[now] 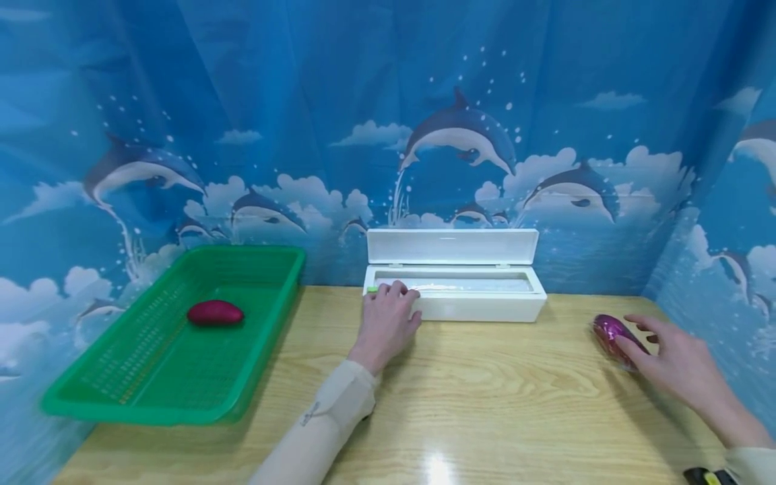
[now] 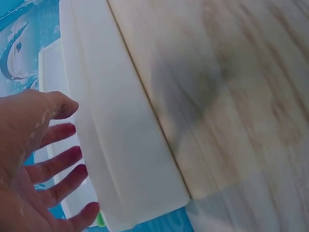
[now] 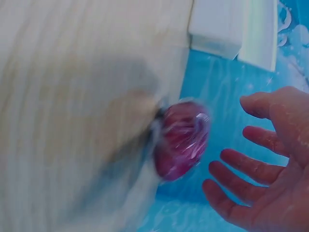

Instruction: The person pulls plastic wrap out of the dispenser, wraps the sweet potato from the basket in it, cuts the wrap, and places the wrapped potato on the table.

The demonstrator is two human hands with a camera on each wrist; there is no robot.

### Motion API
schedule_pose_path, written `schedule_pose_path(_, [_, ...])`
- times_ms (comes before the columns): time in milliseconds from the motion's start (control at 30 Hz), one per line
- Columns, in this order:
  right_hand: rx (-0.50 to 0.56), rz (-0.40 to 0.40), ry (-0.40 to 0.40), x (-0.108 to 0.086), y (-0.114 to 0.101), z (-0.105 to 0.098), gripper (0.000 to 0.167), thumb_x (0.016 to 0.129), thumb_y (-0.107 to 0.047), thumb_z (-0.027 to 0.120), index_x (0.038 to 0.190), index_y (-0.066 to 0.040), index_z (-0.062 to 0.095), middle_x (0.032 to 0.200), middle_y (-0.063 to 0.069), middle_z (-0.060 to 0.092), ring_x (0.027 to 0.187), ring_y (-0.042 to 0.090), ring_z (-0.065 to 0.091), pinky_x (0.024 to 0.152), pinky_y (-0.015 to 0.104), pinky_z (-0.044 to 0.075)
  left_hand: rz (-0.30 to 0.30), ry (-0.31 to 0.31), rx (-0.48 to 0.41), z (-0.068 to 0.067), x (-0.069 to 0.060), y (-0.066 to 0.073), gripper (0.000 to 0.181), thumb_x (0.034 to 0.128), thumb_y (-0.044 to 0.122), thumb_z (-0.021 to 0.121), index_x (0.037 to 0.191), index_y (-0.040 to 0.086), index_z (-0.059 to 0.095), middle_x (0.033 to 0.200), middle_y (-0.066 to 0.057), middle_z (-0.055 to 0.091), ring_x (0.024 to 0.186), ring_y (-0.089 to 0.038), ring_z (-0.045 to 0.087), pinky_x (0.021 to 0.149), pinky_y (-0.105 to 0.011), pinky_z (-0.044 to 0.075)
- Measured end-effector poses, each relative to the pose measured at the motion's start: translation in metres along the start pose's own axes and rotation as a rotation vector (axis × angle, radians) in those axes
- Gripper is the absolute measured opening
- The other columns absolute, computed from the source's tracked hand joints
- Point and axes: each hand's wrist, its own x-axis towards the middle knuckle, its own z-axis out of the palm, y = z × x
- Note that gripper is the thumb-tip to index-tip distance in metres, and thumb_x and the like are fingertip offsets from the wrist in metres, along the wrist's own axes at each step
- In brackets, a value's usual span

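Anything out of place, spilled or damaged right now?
The green basket looks off: its left side seems to jut past the left edge of the table. I see no spill, nor damage to the white box.

The left hand lies at the front left of a white box, its fingers over the rim, and the box's lid stands raised at the back. The right hand is at a purple bundle in clear film, thumb and fingers apart. Leftward, a green basket holds a dark red vegetable. A blue dolphin-print backdrop hangs behind the wood-grained surface
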Motion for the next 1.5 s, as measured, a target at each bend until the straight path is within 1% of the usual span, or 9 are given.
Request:
schedule_pose_path(133, [0.039, -0.057, 0.039, 0.003, -0.019, -0.003, 0.054, 0.099, -0.036, 0.066, 0.134, 0.005, 0.059, 0.125, 0.038, 0.062, 0.102, 0.058, 0.062, 0.071, 0.066, 0.051, 0.024, 0.024, -0.044, -0.005, 0.001, -0.005, 0.034, 0.0990, 0.035, 0.067, 0.130, 0.021, 0.067, 0.124, -0.003, 0.067, 0.109, -0.023, 0.063, 0.092, -0.044, 0.054])
schedule_pose_path(300, [0.081, -0.188, 0.114, 0.013, -0.043, -0.006, 0.045, 0.095, -0.022, 0.073, 0.132, 0.002, 0.063, 0.115, 0.029, 0.069, 0.094, 0.043, 0.068, 0.070, 0.059, 0.055, 0.060, 0.049, -0.080, -0.009, 0.012, -0.021, 0.042, 0.0972, 0.042, 0.068, 0.133, 0.020, 0.064, 0.127, -0.004, 0.067, 0.117, -0.027, 0.061, 0.093, -0.048, 0.051])
schedule_pose_path(400, [0.086, -0.241, 0.103, 0.022, -0.055, -0.005, 0.044, 0.095, -0.018, 0.073, 0.133, 0.000, 0.062, 0.115, 0.027, 0.069, 0.089, 0.038, 0.070, 0.069, 0.055, 0.057, 0.047, -0.021, -0.071, -0.008, 0.020, -0.032, 0.053, 0.0945, 0.053, 0.067, 0.137, 0.022, 0.060, 0.134, -0.005, 0.064, 0.122, -0.028, 0.059, 0.098, -0.055, 0.049])
schedule_pose_path(600, [0.078, -0.329, 0.043, 0.050, -0.083, 0.001, 0.043, 0.095, -0.011, 0.072, 0.136, -0.003, 0.062, 0.122, 0.026, 0.067, 0.102, 0.042, 0.067, 0.075, 0.057, 0.056, -0.019, -0.213, -0.090, -0.002, 0.027, -0.043, 0.068, 0.0926, 0.066, 0.061, 0.147, 0.027, 0.053, 0.150, -0.005, 0.056, 0.139, -0.030, 0.051, 0.112, -0.071, 0.036])
schedule_pose_path(767, [0.064, -0.456, 0.029, 0.078, -0.101, 0.012, 0.042, 0.093, -0.004, 0.071, 0.135, -0.004, 0.064, 0.121, 0.025, 0.067, 0.106, 0.043, 0.066, 0.081, 0.059, 0.055, -0.024, -0.236, -0.089, 0.000, 0.031, -0.046, 0.073, 0.0923, 0.071, 0.057, 0.149, 0.025, 0.051, 0.152, -0.007, 0.055, 0.141, -0.031, 0.050, 0.113, -0.074, 0.033])
schedule_pose_path(867, [0.058, -0.489, -0.048, 0.095, -0.108, 0.019, 0.044, 0.096, -0.004, 0.067, 0.139, -0.006, 0.061, 0.128, 0.026, 0.064, 0.112, 0.045, 0.063, 0.087, 0.060, 0.055, -0.030, -0.237, -0.080, 0.000, 0.034, -0.048, 0.076, 0.0920, 0.073, 0.055, 0.149, 0.024, 0.050, 0.151, -0.007, 0.056, 0.139, -0.030, 0.052, 0.112, -0.074, 0.034])
schedule_pose_path(1067, [0.097, -0.450, -0.156, 0.120, -0.114, 0.029, 0.037, 0.099, -0.005, 0.062, 0.135, -0.004, 0.065, 0.132, 0.026, 0.064, 0.116, 0.045, 0.063, 0.091, 0.060, 0.054, -0.043, -0.274, -0.150, 0.003, 0.040, -0.052, 0.078, 0.0927, 0.074, 0.051, 0.152, 0.024, 0.047, 0.152, -0.007, 0.056, 0.141, -0.030, 0.052, 0.113, -0.076, 0.029])
schedule_pose_path(1300, [0.199, -0.321, -0.115, 0.130, -0.111, 0.038, 0.021, 0.100, -0.009, 0.060, 0.115, -0.001, 0.073, 0.118, 0.024, 0.071, 0.105, 0.040, 0.068, 0.087, 0.056, 0.056, -0.110, -0.326, -0.342, 0.001, 0.046, -0.058, 0.065, 0.0990, 0.061, 0.050, 0.154, 0.027, 0.045, 0.155, -0.004, 0.053, 0.147, -0.031, 0.044, 0.119, -0.076, 0.019])
schedule_pose_path(1500, [0.296, -0.235, -0.059, 0.126, -0.101, 0.045, 0.022, 0.102, -0.018, 0.063, 0.115, -0.004, 0.074, 0.106, 0.018, 0.075, 0.091, 0.030, 0.067, 0.068, 0.034, 0.050, -0.138, -0.149, -0.477, 0.003, 0.047, -0.068, 0.043, 0.0983, 0.027, 0.060, 0.140, 0.020, 0.060, 0.136, -0.003, 0.068, 0.131, -0.030, 0.056, 0.109, -0.061, 0.039])
